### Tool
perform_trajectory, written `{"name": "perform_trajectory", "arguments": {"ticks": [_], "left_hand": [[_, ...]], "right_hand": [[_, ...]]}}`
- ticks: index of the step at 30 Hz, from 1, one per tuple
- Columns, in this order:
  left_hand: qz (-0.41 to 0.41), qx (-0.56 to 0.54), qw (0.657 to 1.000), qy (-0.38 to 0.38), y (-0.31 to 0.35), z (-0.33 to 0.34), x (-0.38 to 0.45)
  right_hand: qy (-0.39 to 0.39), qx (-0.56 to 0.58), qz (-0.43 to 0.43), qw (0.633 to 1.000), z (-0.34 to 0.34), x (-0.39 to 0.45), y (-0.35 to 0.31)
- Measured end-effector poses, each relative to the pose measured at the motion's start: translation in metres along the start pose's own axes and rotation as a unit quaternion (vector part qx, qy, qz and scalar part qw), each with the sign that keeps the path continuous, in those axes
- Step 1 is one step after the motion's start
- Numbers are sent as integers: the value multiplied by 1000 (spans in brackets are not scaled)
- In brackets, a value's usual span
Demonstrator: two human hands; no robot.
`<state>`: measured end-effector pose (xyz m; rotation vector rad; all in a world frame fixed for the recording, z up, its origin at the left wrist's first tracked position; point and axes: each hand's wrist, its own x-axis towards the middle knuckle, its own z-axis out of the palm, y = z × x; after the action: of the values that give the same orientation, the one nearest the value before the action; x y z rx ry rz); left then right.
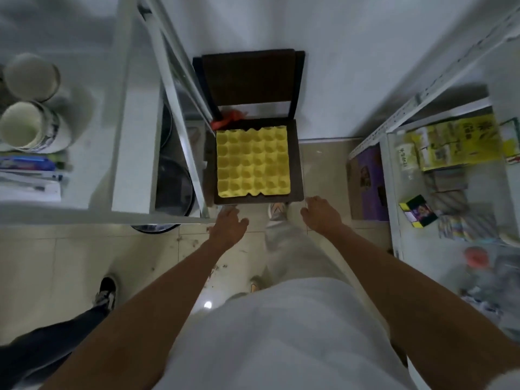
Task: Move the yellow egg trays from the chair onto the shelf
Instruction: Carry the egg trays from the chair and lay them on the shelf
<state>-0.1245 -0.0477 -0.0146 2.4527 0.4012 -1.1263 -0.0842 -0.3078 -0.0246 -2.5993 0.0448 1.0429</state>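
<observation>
A yellow egg tray (252, 161) lies flat on the seat of a dark chair (297, 164). It fills most of the seat. Behind it, at the far left corner of the seat, is a bit of red cloth (225, 121).

Both hands are just near the front edge of the chair and hold nothing. The left hand (228, 226) has its fingers loose and a little spread. The right hand (320, 213) is open too, palm down. The tray is just past the fingertips, between the 2 hands, not touched.

A white shelf (135, 108) stands on the left with 2 cups (31, 102). Another shelf (394, 175) on the right holds boxes
</observation>
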Motion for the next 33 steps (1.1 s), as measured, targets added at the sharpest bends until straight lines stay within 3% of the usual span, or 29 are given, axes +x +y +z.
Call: {"name": "perform_trajectory", "arguments": {"ticks": [3, 5, 7, 10, 14, 18, 21, 24, 28, 33], "left_hand": [[-2, 55, 998, -28, 9, -9, 32], [30, 123, 992, -28, 14, -17, 58], [29, 121, 992, -22, 19, -27, 89], [-25, 13, 1000, 6, 19, -40, 134], [-123, -114, 982, 88, -12, -50, 204], [-235, -182, 952, 68, -47, -43, 264], [-226, -165, 958, 64, -52, -43, 294], [-191, -133, 967, 107, -46, -46, 306], [-210, -127, 957, 157, -46, -44, 312], [-177, -42, 971, 154, -52, -43, 321]], "right_hand": [[-29, 61, 31, 997, -5, 34, 6], [-8, 106, 31, 994, -5, 58, 11], [27, 128, 52, 990, -7, 84, 13], [32, 146, 98, 984, -4, 130, 8], [-21, 162, 148, 975, 4, 209, -10], [-51, 153, 157, 974, 18, 269, -17], [-36, 108, 190, 975, 26, 299, -21], [17, 38, 204, 978, 31, 315, -19], [56, -35, 170, 983, 37, 321, -8], [66, -55, 147, 985, 40, 324, -2]]}}
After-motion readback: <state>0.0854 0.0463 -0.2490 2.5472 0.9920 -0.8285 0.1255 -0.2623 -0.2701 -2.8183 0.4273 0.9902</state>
